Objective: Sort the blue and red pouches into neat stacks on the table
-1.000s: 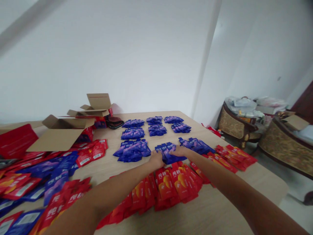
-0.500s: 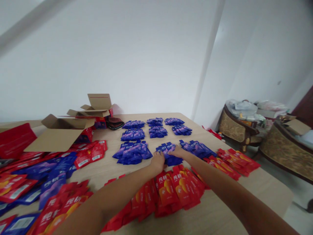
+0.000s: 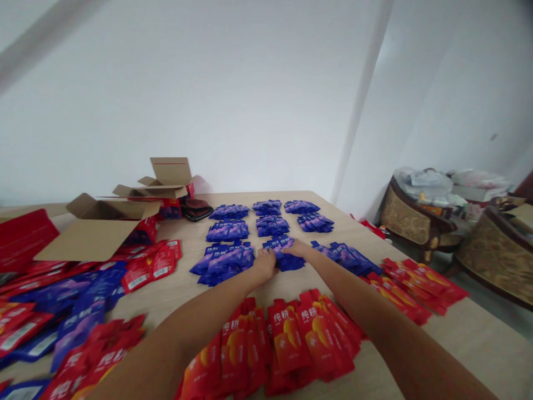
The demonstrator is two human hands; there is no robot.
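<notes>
Both arms reach across the table to a bunch of blue pouches point(image 3: 281, 250) in the middle. My left hand point(image 3: 266, 261) grips its left side, and my right hand point(image 3: 296, 248) closes on the right side. The pouches lie overlapped between the two hands, and some fingertips are hidden. On the left, close by, lies another blue pouch pile point(image 3: 225, 261); on the right, a further blue pile point(image 3: 350, 258) sits partly behind my right forearm. Below my hands, red pouches point(image 3: 287, 333) printed with orange fruit lie fanned out.
Further blue bunches point(image 3: 272, 225) stand in rows at the back of the table point(image 3: 233, 297). Open cardboard boxes point(image 3: 95, 228) and a dark wallet-like item point(image 3: 196, 210) are at left, with scattered red and blue pouches before them. Red pouches point(image 3: 425, 283) lie right. Armchairs point(image 3: 412, 216) hold bags.
Both hands have pushed the middle blue bunch farther from me, away from the red pouches. The camera view has shifted slightly.
</notes>
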